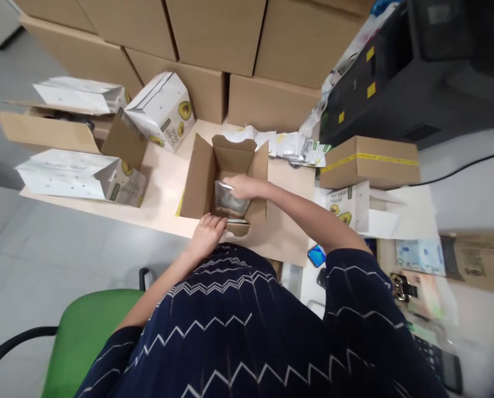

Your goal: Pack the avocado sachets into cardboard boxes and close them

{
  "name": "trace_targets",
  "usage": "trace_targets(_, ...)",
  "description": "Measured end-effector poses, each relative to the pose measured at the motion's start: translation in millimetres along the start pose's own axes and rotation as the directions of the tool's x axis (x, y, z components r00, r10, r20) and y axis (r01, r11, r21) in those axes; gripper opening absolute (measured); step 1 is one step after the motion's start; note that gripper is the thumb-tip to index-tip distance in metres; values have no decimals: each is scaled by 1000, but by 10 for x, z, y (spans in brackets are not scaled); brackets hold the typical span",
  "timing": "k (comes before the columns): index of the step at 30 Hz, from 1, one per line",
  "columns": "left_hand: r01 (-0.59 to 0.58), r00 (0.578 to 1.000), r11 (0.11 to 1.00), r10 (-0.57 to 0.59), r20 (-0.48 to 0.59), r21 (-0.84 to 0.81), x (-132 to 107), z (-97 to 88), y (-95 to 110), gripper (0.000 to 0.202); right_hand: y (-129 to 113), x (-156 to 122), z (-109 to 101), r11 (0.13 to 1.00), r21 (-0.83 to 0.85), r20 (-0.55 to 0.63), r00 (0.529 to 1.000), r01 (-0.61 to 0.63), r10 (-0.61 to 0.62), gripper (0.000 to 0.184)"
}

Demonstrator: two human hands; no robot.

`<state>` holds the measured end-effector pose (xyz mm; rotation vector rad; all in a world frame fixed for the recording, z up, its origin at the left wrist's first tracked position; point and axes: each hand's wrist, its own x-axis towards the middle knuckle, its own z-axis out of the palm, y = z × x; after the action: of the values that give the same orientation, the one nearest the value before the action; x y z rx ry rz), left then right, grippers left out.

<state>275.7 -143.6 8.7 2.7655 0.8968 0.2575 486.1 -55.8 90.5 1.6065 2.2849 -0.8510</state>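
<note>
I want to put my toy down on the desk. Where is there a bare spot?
Bare wood lies between the open box and the white avocado bag lying at the desk's left edge. The flat cardboard sheet right of the box is bare too. Behind the box it is crowded with packets. The left hand rests on the box's near flap; the right hand reaches inside.

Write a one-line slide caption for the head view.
Right hand presses a silvery pouch into an open cardboard box; left hand steadies its near edge.

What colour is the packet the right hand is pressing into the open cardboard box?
Silvery grey, shiny like foil. The packet lies inside the open cardboard box, under the right hand; head view.
</note>
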Motion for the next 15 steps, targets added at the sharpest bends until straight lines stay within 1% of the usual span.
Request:
trace_targets(2,-9,1000,1000,9,-1,-20,0,-11,8,30,-93,97,84,1000,-2,61,998,21,-21,36)
trace_targets(3,-11,1000,1000,11,0,-20,7,-18,12,30,-149,134,134,1000,-5,112,993,28,-27,35)
trace_targets(4,-10,1000,1000,10,6,-12,17,-25,16,30,-200,159,183,999,-8,175,984,37,-35,33)
trace_targets(6,1,1000,1000,-1,30,15,42,-34,19,29,-269,169,264,998,10,308,949,61,-61,27)
trace_targets(7,14,999,1000,-15,40,28,55,-33,18,30,-283,157,292,998,30,345,936,64,-70,27)
trace_targets(8,33,999,999,-35,38,36,66,-28,16,30,-284,138,313,997,52,354,932,61,-75,29)
trace_targets(10,93,996,995,-93,-6,43,83,-6,5,34,-267,94,338,994,95,326,941,62,-90,35)
trace_targets(12,127,991,991,-124,-58,43,89,24,-18,39,-251,61,347,989,116,318,939,96,-129,34)
trace_targets(13,121,990,992,-118,-70,41,87,39,-33,41,-248,45,343,985,122,337,928,125,-160,30)
trace_targets(15,84,995,996,-82,-61,42,77,60,-71,46,-230,-8,294,976,129,383,900,173,-210,24)
